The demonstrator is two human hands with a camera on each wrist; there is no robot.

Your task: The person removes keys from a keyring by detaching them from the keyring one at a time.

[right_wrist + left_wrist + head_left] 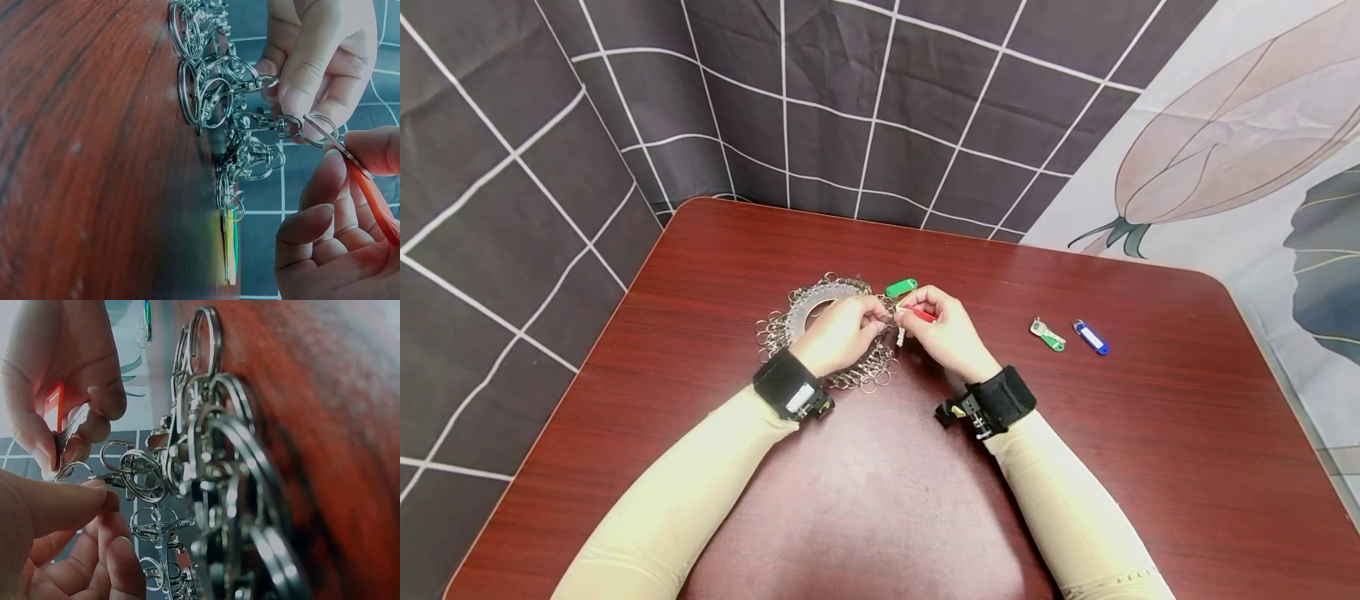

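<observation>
My left hand (838, 335) pinches a split ring (323, 129) at the end of a swivel clasp (265, 124). This clasp belongs to a round clear hoop (799, 317) hung with many metal clasps and rings. Opposite it, my right hand (953, 332) holds a silver key (75, 430) with a red key tag (376, 203) between thumb and fingers. In the right wrist view the key's thin edge crosses the split ring; whether the ring passes through it cannot be told. Behind the hands lies a green key tag (901, 287) on the table.
On the right of the red-brown table (1150, 433) lie a key with a green tag (1048, 335) and a blue key tag (1091, 337). Dark checked cloth (827, 100) hangs behind and left of the table; a flower-patterned sheet (1240, 142) hangs at right.
</observation>
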